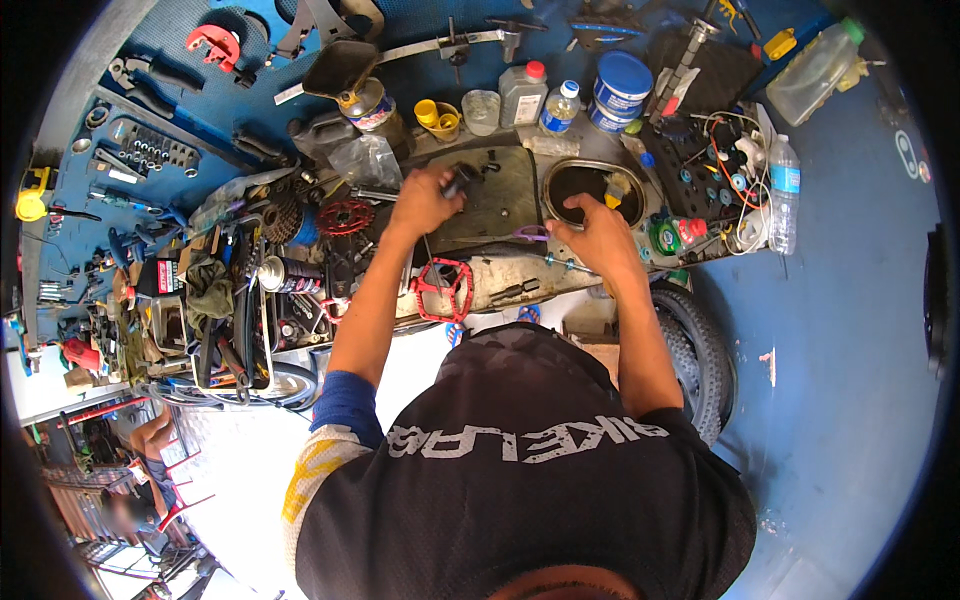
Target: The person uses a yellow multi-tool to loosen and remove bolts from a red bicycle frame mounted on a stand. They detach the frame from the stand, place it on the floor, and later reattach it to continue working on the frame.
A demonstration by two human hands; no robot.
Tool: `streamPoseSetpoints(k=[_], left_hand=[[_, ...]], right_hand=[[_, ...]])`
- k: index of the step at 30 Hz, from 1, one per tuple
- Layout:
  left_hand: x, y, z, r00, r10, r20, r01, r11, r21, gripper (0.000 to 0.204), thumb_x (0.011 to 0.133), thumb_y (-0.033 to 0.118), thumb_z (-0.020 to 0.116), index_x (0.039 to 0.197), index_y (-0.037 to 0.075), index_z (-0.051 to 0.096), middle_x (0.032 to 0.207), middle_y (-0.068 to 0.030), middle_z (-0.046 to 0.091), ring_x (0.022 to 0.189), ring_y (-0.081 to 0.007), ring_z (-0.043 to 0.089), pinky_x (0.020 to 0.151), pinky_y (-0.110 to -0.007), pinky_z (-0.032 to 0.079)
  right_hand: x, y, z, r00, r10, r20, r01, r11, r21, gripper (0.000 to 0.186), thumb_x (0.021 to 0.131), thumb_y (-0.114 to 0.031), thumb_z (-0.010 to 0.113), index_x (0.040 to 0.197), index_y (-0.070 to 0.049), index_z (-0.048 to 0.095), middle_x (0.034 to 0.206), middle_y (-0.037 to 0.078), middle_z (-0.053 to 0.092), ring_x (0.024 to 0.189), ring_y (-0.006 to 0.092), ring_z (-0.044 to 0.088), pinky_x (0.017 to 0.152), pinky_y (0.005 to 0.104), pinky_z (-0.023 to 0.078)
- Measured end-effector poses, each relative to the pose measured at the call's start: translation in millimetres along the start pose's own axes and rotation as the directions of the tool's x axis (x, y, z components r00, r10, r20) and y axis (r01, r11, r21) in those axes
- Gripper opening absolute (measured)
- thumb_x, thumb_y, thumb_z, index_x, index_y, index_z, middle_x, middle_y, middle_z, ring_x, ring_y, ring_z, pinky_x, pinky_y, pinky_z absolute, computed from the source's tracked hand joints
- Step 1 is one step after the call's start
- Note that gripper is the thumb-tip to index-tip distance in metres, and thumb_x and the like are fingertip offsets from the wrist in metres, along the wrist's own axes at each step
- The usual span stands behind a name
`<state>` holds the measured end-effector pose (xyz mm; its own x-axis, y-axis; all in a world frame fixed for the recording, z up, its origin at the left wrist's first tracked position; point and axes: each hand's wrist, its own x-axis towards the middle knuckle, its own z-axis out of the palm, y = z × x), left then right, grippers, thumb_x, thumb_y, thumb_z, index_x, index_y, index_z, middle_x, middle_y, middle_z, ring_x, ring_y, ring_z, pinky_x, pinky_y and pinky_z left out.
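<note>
My left hand (428,204) is closed around a dark, short cylindrical part (461,181) above a flat greenish-grey board (512,205) on the workbench. A thin rod hangs below that hand. My right hand (598,238) is beside the near rim of a metal basin (549,192) with dark contents, its thumb and forefinger apart and the other fingers partly hidden. In the basin leans a brush (617,190) with pale yellow bristles. A purple-handled item (530,233) lies left of my right thumb. Near the bench's front edge is a red bicycle pedal (442,290).
A red chainring (345,217), a cassette (284,219) and a spray can (290,275) crowd the left. Bottles, including a grey one (524,97), and blue-lidded tubs (622,85) stand behind. A water bottle (784,195) is at right; tyres (700,350) stand below.
</note>
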<state>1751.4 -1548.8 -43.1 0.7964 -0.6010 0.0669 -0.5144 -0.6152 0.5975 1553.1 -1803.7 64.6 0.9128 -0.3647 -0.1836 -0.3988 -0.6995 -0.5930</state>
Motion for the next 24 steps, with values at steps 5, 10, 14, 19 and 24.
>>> streamPoseSetpoints(k=[5, 10, 14, 19, 24], left_hand=[[45, -25, 3, 0.949, -0.233, -0.21, 0.171, 0.946, -0.275, 0.059, 0.08, 0.024, 0.084, 0.13, 0.002, 0.062, 0.092, -0.0186, 0.073, 0.092, -0.0341, 0.073, 0.082, -0.043, 0.057], [62, -51, 22, 0.936, -0.294, -0.193, 0.28, 0.955, -0.1, 0.068, 0.08, 0.027, 0.086, 0.137, 0.004, 0.057, 0.101, -0.0229, 0.074, 0.099, -0.039, 0.074, 0.091, -0.046, 0.058], [61, -36, 15, 0.952, -0.258, -0.167, 0.247, 0.965, -0.085, 0.073, 0.08, 0.026, 0.087, 0.14, 0.002, 0.054, 0.117, -0.0251, 0.071, 0.113, -0.0417, 0.068, 0.1, -0.047, 0.055], [20, -6, 10, 0.915, -0.092, -0.392, 0.044, 0.99, -0.131, 0.066, 0.083, 0.018, 0.083, 0.139, 0.001, 0.053, 0.124, -0.0243, 0.066, 0.116, -0.0434, 0.063, 0.101, -0.049, 0.051], [-43, 61, 43, 0.974, 0.188, -0.131, -0.192, 0.981, -0.02, 0.027, 0.087, 0.013, 0.077, 0.112, 0.005, 0.071, 0.115, -0.017, 0.07, 0.107, -0.04, 0.066, 0.093, -0.049, 0.054]], right_hand=[[-2, -3, -8, 1.0, 0.027, 0.004, -0.027, 1.0, 0.014, 0.06, 0.085, -0.043, 0.081, 0.127, -0.003, 0.068, 0.101, 0.027, 0.075, 0.105, 0.0431, 0.072, 0.095, 0.0472, 0.054], [0, -5, -9, 1.0, -0.009, -0.01, 0.009, 1.0, 0.007, 0.058, 0.086, -0.042, 0.081, 0.126, -0.002, 0.069, 0.097, 0.025, 0.076, 0.104, 0.0422, 0.072, 0.094, 0.0467, 0.054], [0, -1, -13, 0.999, 0.043, 0.0, -0.043, 0.999, 0.009, 0.057, 0.086, -0.042, 0.081, 0.126, -0.003, 0.069, 0.094, 0.023, 0.077, 0.1, 0.0412, 0.073, 0.092, 0.046, 0.055], [-1, 21, -20, 0.997, 0.031, -0.07, -0.033, 0.999, -0.027, 0.049, 0.087, -0.041, 0.08, 0.122, -0.008, 0.072, 0.089, 0.02, 0.077, 0.096, 0.0395, 0.075, 0.087, 0.0457, 0.056], [-6, 63, 7, 0.989, 0.06, 0.138, -0.023, 0.966, -0.256, 0.034, 0.088, -0.032, 0.078, 0.115, -0.012, 0.076, 0.099, 0.021, 0.076, 0.099, 0.0396, 0.073, 0.088, 0.0495, 0.057]])
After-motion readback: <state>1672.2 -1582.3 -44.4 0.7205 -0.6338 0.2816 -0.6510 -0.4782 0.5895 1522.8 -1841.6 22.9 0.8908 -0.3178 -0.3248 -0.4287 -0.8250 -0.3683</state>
